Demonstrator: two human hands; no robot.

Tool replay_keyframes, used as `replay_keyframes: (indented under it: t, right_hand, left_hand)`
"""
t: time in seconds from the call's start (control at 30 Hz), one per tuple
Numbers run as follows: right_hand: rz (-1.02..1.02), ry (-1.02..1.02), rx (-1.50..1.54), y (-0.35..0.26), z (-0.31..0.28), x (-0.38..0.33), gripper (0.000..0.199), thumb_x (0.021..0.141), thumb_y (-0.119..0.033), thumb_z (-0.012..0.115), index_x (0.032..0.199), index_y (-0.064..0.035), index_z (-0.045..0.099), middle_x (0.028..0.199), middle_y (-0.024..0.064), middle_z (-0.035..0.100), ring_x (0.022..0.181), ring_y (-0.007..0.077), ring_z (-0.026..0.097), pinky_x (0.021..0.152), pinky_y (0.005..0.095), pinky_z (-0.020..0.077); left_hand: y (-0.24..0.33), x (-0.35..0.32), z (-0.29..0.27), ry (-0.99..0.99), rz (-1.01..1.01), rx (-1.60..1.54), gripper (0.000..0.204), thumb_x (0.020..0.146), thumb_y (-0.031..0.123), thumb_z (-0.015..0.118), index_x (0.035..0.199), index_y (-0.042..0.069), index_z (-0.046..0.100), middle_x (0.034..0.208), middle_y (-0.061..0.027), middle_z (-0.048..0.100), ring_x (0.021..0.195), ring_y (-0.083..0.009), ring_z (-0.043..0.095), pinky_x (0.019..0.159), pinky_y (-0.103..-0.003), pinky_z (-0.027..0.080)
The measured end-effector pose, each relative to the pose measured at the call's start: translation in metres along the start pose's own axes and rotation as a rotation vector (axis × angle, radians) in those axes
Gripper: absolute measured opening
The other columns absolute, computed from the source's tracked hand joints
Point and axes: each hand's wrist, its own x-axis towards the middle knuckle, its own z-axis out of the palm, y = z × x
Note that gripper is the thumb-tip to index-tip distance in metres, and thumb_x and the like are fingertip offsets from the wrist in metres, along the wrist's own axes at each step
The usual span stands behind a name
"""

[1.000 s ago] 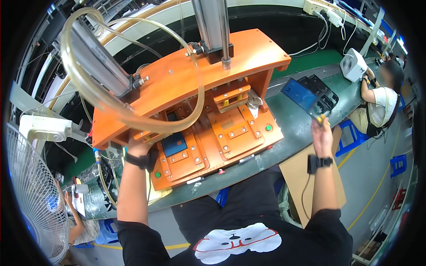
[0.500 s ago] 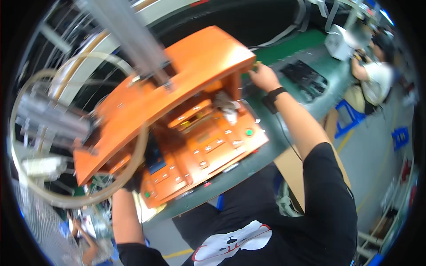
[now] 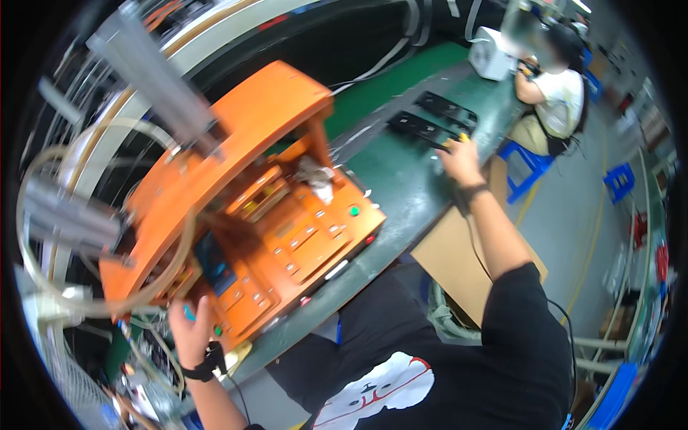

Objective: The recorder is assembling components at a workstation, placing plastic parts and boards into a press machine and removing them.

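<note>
— Orange press fixture (image 3: 287,215): left hand (image 3: 192,331) at its 7 o'clock corner, fingers curled against the edge.
— Right hand (image 3: 459,159)?
— At 2 o'clock, pinching small yellow part (image 3: 464,136) beside black tray (image 3: 430,122) on green belt (image 3: 401,179).

The left hand (image 3: 192,331) is raised with fingers curled, a black band on its wrist. The right arm stretches far forward, its right hand (image 3: 459,159) palm-down, fingers blurred.
</note>
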Motion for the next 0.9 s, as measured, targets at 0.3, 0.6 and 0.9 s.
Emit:
replay_keyframes:
  t: [0.3, 0.6, 0.9]
  right_hand:
    - [0.516, -0.384, 1.868, -0.049, -0.138, -0.17, 0.022, 0.102, -0.015, 0.055, 0.122, -0.0066, 0.051, 0.106, 0.0066, 0.065, 0.109, 0.0259, 0.066, 0.098, 0.0516, 0.0543]
    - [0.145, -1.578, 2.215, -0.211, -0.131, -0.271, 0.089, 0.08, -0.026, 0.078, 0.152, 0.0003, 0.033, 0.149, 0.02, 0.047, 0.131, 0.0375, 0.052, 0.116, 0.053, 0.0323]
    - [0.197, -1.823, 2.232, -0.302, -0.091, -0.284, 0.083, 0.092, -0.042, 0.07, 0.153, -0.0036, 0.03, 0.138, 0.0163, 0.053, 0.13, 0.0321, 0.052, 0.115, 0.0469, 0.0358]
  left_hand:
    - [-0.009, -0.105, 0.016, 0.193, 0.042, -0.348, 0.04, 0.084, 0.0, 0.065, 0.124, -0.003, 0.06, 0.126, -0.017, 0.062, 0.123, -0.0315, 0.057, 0.109, -0.04, 0.039]
    - [0.067, -0.132, 0.073, -0.241, 0.681, -0.256, 0.081, 0.065, 0.046, 0.093, 0.13, 0.01, 0.06, 0.144, -0.0213, 0.048, 0.141, -0.0476, 0.037, 0.113, -0.058, 0.034]
    - [0.025, -0.108, 0.042, -0.056, 0.579, -0.204, 0.061, 0.071, 0.026, 0.088, 0.123, 0.008, 0.063, 0.131, -0.0122, 0.063, 0.132, -0.036, 0.054, 0.111, -0.055, 0.037]
